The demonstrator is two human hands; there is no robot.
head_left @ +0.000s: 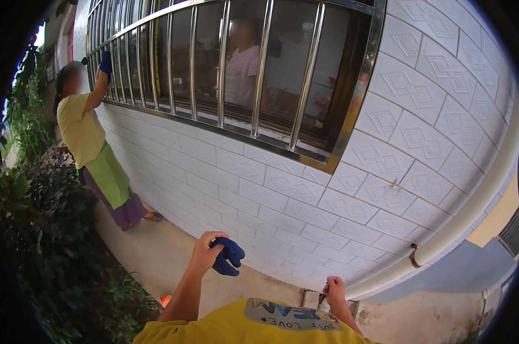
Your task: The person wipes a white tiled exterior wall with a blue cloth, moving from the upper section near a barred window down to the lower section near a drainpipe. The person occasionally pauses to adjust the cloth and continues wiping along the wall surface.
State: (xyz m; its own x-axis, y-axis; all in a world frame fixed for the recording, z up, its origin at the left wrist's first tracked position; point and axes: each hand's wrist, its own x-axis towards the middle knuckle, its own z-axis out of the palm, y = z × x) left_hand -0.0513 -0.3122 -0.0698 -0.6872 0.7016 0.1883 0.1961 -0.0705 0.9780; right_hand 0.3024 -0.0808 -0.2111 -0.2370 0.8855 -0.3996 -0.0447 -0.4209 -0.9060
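My left hand (205, 256) grips a folded dark blue cloth (227, 256) between thumb and fingers, above the paved path. The cloth hangs in two rounded lobes, apart from the wall. Its exact kind is unclear; it could be a mitt. Lower right, my right hand (335, 290) is curled into a loose fist near the foot of the white tiled wall (281, 215); nothing shows in it. In front of me, above the tiles, a window has polished metal bars (259, 69) in a metal frame (285, 150).
At left, another person (80, 124) raises a hand in a blue cloth or mitt (106, 64) to the bars. Behind the window stands a further person (242, 64). Shrubs (57, 206) border the path (156, 245). A pale drainpipe (448, 236) runs along the right corner.
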